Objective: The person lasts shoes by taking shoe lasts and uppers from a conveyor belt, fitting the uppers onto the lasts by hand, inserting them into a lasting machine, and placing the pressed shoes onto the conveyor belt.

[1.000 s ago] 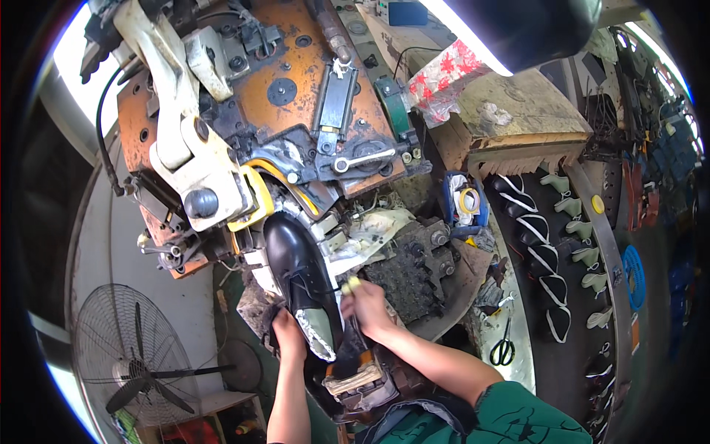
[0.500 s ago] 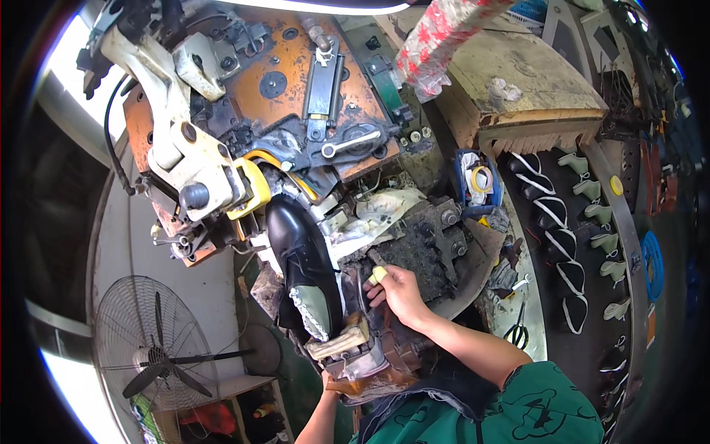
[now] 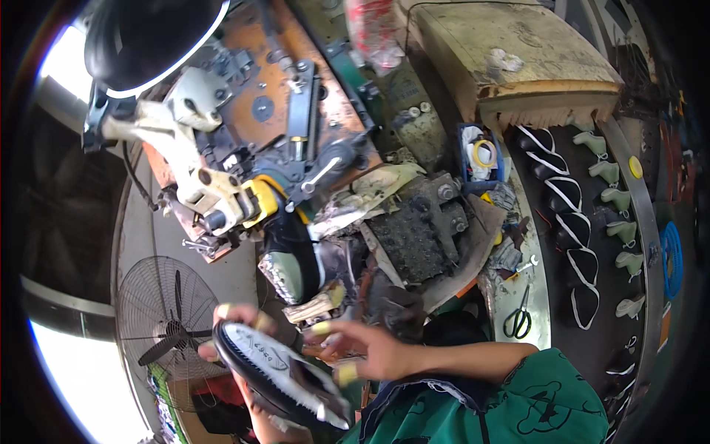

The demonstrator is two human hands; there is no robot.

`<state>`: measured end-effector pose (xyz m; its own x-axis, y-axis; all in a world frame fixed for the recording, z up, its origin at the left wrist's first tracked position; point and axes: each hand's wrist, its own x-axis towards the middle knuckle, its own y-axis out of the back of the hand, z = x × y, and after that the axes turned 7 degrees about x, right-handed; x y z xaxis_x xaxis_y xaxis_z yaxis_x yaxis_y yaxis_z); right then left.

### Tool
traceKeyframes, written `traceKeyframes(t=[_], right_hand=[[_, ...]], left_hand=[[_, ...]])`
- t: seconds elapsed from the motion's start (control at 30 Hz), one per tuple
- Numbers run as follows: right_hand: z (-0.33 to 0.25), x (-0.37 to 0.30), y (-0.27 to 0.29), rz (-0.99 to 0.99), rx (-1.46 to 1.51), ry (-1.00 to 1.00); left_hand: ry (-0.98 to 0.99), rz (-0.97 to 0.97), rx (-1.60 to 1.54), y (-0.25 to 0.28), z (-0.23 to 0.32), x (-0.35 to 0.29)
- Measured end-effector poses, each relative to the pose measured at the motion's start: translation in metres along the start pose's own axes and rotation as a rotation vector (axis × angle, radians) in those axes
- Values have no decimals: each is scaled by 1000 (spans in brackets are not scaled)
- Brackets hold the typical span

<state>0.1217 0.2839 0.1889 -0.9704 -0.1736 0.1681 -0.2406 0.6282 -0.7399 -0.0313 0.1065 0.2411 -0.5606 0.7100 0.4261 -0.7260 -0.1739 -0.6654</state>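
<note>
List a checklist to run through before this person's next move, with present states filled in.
1. Left hand gripping the held shoe: ok.
2. Held shoe's pale underside facing the camera: ok.
3. Right hand touching the held shoe: cannot tell; it is close, but blurred.
4. Machine free of shoes: not ok; another shoe sits at it.
5. Scissors away from both hands: ok, lying on the side table.

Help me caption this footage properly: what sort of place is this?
Most likely a shoemaking workshop: a held shoe shows its pale underside, a second shoe sits at a heavy orange-plated machine, and green foot-shaped forms line the right side.
</note>
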Motion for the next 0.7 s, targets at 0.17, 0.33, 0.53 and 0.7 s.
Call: traceKeyframes(t=[0.17,0.33,0.53,0.7], right_hand=[[-16,-43,17,276,26,140],[-49,-117,104,827,-369,556],[-82,-288,169,1406,-579,530],[-17,-434,203,2318,-730,401]], left_hand=[[501,382,694,-71,-119,100],[748,37,683,-82,-265,147],[1009,-649,810,-178,-483,168],[877,-847,703,-279,-669,69]])
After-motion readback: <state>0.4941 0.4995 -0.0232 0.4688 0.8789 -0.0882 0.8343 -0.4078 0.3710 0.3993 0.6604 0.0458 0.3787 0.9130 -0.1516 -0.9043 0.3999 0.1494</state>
